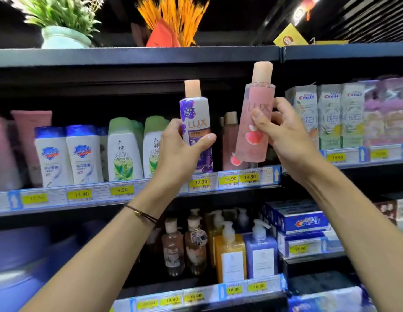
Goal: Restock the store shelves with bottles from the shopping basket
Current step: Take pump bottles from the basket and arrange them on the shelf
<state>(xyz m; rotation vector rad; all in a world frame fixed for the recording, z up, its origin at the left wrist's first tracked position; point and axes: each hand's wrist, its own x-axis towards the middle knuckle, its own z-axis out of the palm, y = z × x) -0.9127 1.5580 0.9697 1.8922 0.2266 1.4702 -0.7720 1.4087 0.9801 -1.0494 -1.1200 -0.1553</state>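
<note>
My left hand (180, 152) grips a purple and white LUX bottle (196, 113) with a peach cap, upright, its base at the shelf edge (218, 190). My right hand (284, 136) holds a clear pink LUX bottle (256, 104) with a peach cap, lifted a little above the same shelf and tilted slightly. Behind and between the two stands another pink bottle (231, 140) on the shelf. The shopping basket is not in view.
Left on this shelf stand white shampoo bottles (83, 154) and green-capped bottles (125, 149). Crest toothpaste boxes (329, 115) fill the right bay. Below are pump bottles (231, 255) and small glass bottles (173, 246). Plants (65, 21) sit on the top shelf.
</note>
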